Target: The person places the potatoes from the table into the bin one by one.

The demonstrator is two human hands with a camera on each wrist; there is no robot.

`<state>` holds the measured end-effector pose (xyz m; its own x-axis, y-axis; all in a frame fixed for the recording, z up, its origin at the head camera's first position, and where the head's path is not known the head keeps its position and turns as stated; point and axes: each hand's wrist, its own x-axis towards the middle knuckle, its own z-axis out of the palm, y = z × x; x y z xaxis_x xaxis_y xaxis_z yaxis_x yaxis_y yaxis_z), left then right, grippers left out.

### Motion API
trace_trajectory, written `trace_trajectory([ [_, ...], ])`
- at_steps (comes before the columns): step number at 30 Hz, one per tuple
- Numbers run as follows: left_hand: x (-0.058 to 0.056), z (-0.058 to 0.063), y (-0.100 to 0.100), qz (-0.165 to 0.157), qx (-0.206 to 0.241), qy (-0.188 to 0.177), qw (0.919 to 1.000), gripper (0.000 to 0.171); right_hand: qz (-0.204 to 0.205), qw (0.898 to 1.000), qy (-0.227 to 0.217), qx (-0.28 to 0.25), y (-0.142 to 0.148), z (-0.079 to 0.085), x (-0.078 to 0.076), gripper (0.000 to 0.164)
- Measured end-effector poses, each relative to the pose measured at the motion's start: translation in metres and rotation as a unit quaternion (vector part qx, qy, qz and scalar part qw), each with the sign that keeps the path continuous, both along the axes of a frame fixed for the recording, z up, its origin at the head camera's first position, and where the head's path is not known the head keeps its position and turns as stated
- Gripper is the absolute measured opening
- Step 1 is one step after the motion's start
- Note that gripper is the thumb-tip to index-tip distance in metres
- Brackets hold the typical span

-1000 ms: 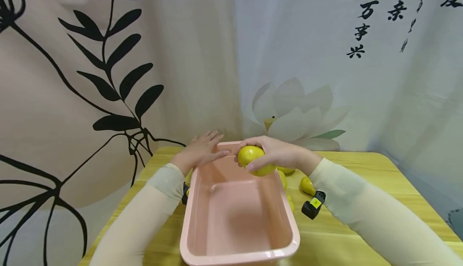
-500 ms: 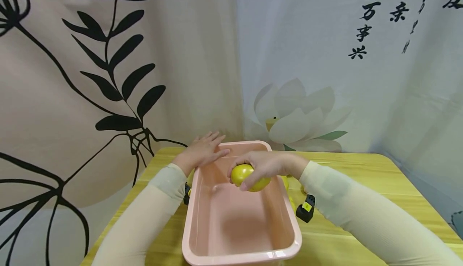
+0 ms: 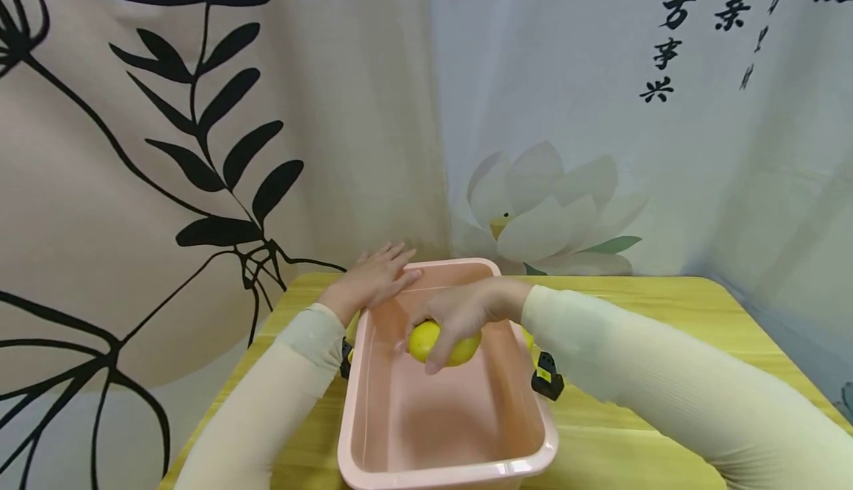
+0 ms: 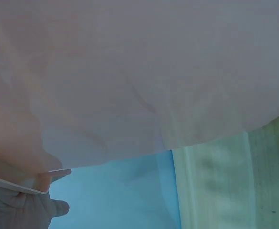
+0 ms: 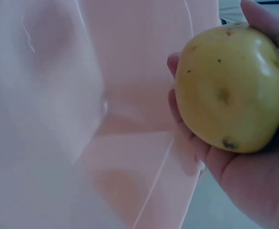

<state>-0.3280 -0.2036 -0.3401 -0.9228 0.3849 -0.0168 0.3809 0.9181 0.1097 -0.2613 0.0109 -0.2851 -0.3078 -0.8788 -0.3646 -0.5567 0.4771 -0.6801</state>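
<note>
My right hand [image 3: 461,308] holds a yellow potato [image 3: 423,340] inside the pink plastic basin [image 3: 448,468], above its floor. In the right wrist view, the fingers curl round the smooth potato [image 5: 225,90], which has small dark spots. My left hand [image 3: 373,279] rests on the basin's far left corner, fingers extended and thumb over the inner side of the rim. Only part of the left hand [image 4: 20,210] shows at the lower left of the left wrist view; the basin's wall covers most of that picture.
A light wooden table [image 3: 640,431] bears the basin. Just right of the basin, another yellow item [image 3: 529,338] peeks out, mostly hidden by the right arm. A printed curtain [image 3: 360,105] hangs behind the table. Black wrist cameras [image 3: 547,377] sit under the forearms.
My right hand has carried the potato left, down and nearer, from over the basin's right rim to inside it. The left hand stays at the far left corner.
</note>
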Motion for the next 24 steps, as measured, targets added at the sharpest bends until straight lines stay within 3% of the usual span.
trace_trajectory([
  [7, 0.001, -0.001, -0.004, 0.005, 0.011, -0.004, 0.9999, 0.064, 0.044, 0.999, -0.001, 0.024, -0.028, -0.011, 0.003, 0.032],
  [18, 0.001, 0.0, -0.002, 0.008, 0.007, -0.012, 0.9999, 0.06, 0.025, 0.993, -0.113, 0.018, -0.044, -0.042, 0.009, 0.024],
  [24, 0.001, 0.0, -0.002, 0.005, 0.003, -0.005, 1.0, 0.061, 0.04, 0.987, -0.154, 0.002, -0.05, -0.049, 0.011, 0.021],
])
